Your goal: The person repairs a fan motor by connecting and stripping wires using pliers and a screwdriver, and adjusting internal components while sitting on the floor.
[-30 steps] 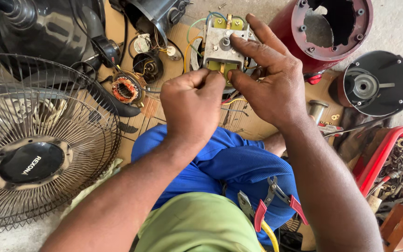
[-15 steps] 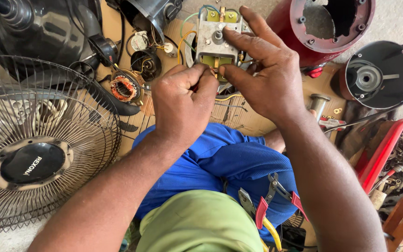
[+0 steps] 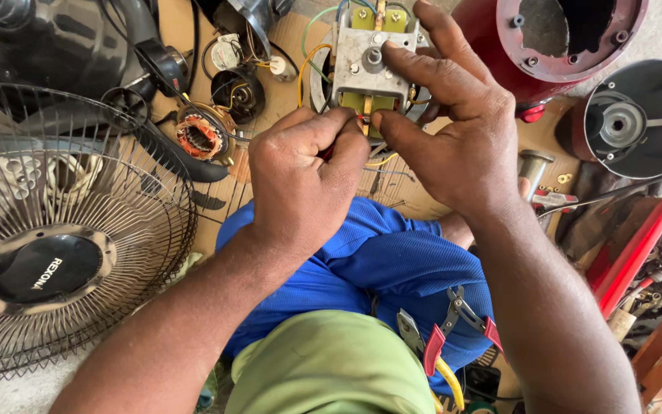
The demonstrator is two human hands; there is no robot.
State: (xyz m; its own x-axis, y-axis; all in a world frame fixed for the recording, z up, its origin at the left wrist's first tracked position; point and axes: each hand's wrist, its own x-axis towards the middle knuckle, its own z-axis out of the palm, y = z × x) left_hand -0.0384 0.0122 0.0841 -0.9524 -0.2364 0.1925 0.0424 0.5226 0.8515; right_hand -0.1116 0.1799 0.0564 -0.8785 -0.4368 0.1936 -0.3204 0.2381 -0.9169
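A small grey fan motor (image 3: 367, 67) with a short shaft, green side plates and coloured wires is held up in front of me. My right hand (image 3: 453, 123) grips it from the right, fingers over its face and thumb under it. My left hand (image 3: 304, 172) is closed at the motor's lower edge, pinching a thin tool with a red handle whose tip is hidden by the fingers. My blue-trousered knee (image 3: 377, 268) lies below both hands.
A wire fan guard (image 3: 63, 230) lies at left, a dark fan base (image 3: 32, 38) above it. A copper-wound stator (image 3: 201, 139) lies on cardboard. Red motor housing (image 3: 568, 42) and black cover (image 3: 634, 123) sit upper right, a red parts tray (image 3: 653, 261) right, pliers (image 3: 446, 337) in my lap.
Both hands and the motor have shifted slightly up and left in view. The left hand stays pressed at the motor's lower edge and the right hand keeps its grip.
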